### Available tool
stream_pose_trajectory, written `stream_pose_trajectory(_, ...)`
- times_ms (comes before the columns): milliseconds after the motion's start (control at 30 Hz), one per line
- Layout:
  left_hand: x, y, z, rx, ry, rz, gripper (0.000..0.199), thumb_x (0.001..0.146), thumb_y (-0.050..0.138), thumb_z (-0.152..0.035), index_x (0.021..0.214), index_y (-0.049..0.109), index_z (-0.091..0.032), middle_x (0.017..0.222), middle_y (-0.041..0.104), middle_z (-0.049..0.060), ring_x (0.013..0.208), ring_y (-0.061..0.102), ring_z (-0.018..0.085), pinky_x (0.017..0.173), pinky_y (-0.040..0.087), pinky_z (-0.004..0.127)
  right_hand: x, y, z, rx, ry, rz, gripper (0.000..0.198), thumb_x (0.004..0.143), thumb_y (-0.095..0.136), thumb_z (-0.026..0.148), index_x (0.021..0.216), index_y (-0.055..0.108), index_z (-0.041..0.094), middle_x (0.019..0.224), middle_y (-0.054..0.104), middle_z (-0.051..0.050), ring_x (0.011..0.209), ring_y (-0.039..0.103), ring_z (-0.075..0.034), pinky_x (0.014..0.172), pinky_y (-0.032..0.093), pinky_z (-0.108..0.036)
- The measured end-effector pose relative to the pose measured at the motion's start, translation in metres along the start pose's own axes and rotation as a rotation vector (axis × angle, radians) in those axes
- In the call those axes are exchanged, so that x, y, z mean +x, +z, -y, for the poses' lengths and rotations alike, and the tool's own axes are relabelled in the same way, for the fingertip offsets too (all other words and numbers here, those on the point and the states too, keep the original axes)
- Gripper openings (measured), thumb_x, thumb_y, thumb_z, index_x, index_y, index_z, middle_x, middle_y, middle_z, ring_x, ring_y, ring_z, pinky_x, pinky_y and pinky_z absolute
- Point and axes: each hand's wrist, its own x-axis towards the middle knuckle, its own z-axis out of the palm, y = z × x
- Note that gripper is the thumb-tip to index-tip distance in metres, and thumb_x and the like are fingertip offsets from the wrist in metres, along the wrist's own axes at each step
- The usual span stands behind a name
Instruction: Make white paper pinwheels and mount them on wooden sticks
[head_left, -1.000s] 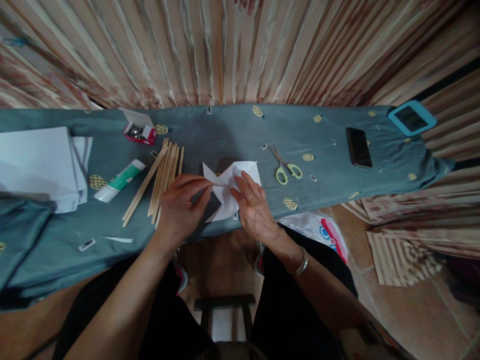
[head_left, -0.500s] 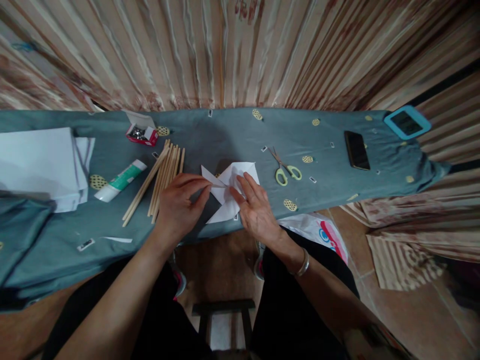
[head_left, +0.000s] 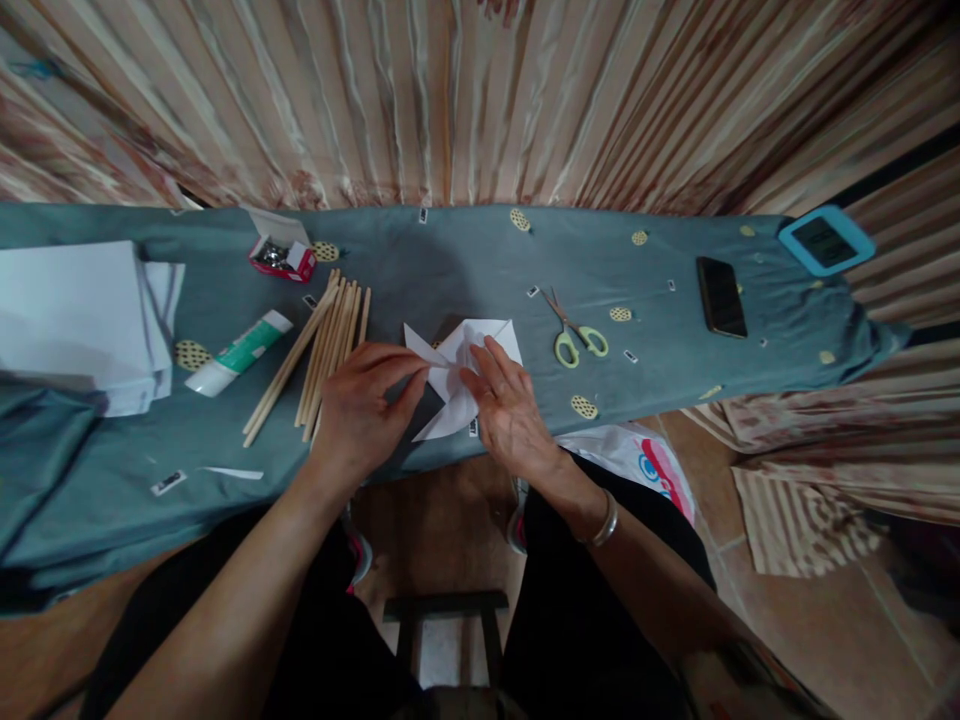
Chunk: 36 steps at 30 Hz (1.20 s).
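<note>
— So where was the folded white paper [head_left: 457,385]?
— Near the front edge of the tabletop [head_left: 450,260], which was covered in a grey-blue cloth, right before the person. Its points stuck out like a pinwheel's.
— And the hands?
— The left hand [head_left: 360,405] pinched a point of the paper between thumb and fingers. The right hand [head_left: 506,410] lay on the sheet with fingers spread narrow, pressing its middle; whether it gripped anything underneath I could not tell.
— What lay around it?
— Just left of the left hand was a bundle of wooden sticks [head_left: 322,350], then a white-and-green tube [head_left: 238,352], and behind those a small red box [head_left: 283,258] standing open. Farther left sat a stack of white sheets [head_left: 75,320]. To the right of the paper lay scissors [head_left: 574,335] with pale green handles, and well apart, toward the far right, a dark phone [head_left: 721,296] and a device in a blue case [head_left: 825,240].
</note>
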Motion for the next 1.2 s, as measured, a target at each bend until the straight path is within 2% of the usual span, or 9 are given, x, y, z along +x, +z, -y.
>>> stream_pose_trajectory(167,-0.001,0.004,0.001,-0.004,0.017,-0.010,0.015,0.092,0.058,-0.026,0.089,0.072,-0.022,0.091,0.075,0.003,0.086,0.070,0.018,0.080,0.057,0.032,-0.001,-0.006,0.000,0.011,0.007,0.033,0.047,0.093,0.035,0.013,0.138,0.050,0.017,0.153,0.041,-0.016,0.151,0.021,-0.031,0.110,0.038,-0.055)
stream_pose_trajectory(300,-0.004,0.008,0.001,-0.020,0.041,0.003,0.015,0.093,0.057,-0.028,0.094,0.071,-0.021,0.094,0.073,0.003,0.089,0.069,0.018,0.083,0.056,0.032,-0.006,-0.023,-0.004,0.090,0.016,0.054,0.063,0.086,0.039,0.011,0.148,0.035,0.018,0.159,0.032,-0.013,0.151,0.019,-0.028,0.115,0.033,-0.054)
stream_pose_trajectory(433,-0.012,0.014,-0.007,-0.025,0.067,0.018,0.021,0.092,0.061,-0.032,0.108,0.066,-0.019,0.105,0.070,0.007,0.097,0.065,0.021,0.088,0.055,0.035,-0.007,-0.032,-0.018,0.196,0.157,0.021,0.070,0.084,0.041,0.011,0.152,0.027,0.015,0.159,0.033,-0.014,0.150,0.026,-0.026,0.120,0.030,-0.052)
stream_pose_trajectory(600,-0.024,0.024,-0.022,0.046,0.183,0.147,0.044,0.089,0.063,-0.035,0.127,0.055,-0.013,0.110,0.066,0.013,0.101,0.060,0.028,0.087,0.053,0.044,-0.006,-0.030,-0.030,0.254,0.259,-0.034,0.061,0.087,0.041,0.015,0.147,0.037,0.013,0.152,0.044,-0.015,0.145,0.037,-0.027,0.120,0.031,-0.052)
stream_pose_trajectory(733,-0.027,0.024,-0.024,0.108,0.213,0.225,0.038,0.090,0.060,-0.026,0.126,0.056,-0.014,0.110,0.066,0.013,0.103,0.058,0.029,0.087,0.051,0.045,-0.007,-0.032,-0.027,0.355,0.259,-0.071,0.056,0.086,0.040,0.013,0.142,0.045,0.016,0.145,0.052,-0.013,0.137,0.048,-0.026,0.115,0.039,-0.050)
stream_pose_trajectory(867,-0.028,0.016,-0.011,0.149,0.252,0.234,0.031,0.090,0.058,-0.017,0.121,0.060,-0.018,0.114,0.066,0.010,0.105,0.058,0.028,0.091,0.048,0.047,-0.012,-0.037,-0.021,0.439,0.284,-0.078,0.052,0.084,0.042,0.011,0.135,0.053,0.019,0.137,0.059,-0.012,0.115,0.064,-0.023,0.107,0.048,-0.047)
stream_pose_trajectory(1067,-0.031,-0.003,0.004,0.234,0.250,0.169,0.034,0.090,0.056,-0.016,0.123,0.056,-0.023,0.124,0.063,0.011,0.114,0.056,0.031,0.093,0.048,0.051,-0.021,-0.043,-0.013,0.550,0.275,-0.027,0.046,0.086,0.044,0.012,0.128,0.059,0.019,0.117,0.071,-0.009,0.094,0.070,-0.017,0.093,0.057,-0.037)
stream_pose_trajectory(1133,-0.033,-0.003,-0.002,0.232,0.265,0.163,0.040,0.089,0.059,-0.021,0.129,0.051,-0.023,0.132,0.059,0.013,0.120,0.053,0.032,0.096,0.048,0.053,-0.021,-0.044,-0.016,0.517,0.293,-0.067,0.044,0.087,0.044,0.014,0.128,0.059,0.021,0.122,0.069,-0.008,0.100,0.070,-0.019,0.096,0.056,-0.039)
stream_pose_trajectory(1200,-0.036,0.002,-0.013,0.216,0.325,0.178,0.043,0.089,0.061,-0.022,0.130,0.050,-0.018,0.134,0.057,0.015,0.121,0.052,0.033,0.098,0.047,0.053,-0.019,-0.042,-0.023,0.441,0.303,-0.122,0.045,0.087,0.044,0.016,0.130,0.057,0.020,0.133,0.063,-0.010,0.118,0.063,-0.023,0.104,0.051,-0.045)
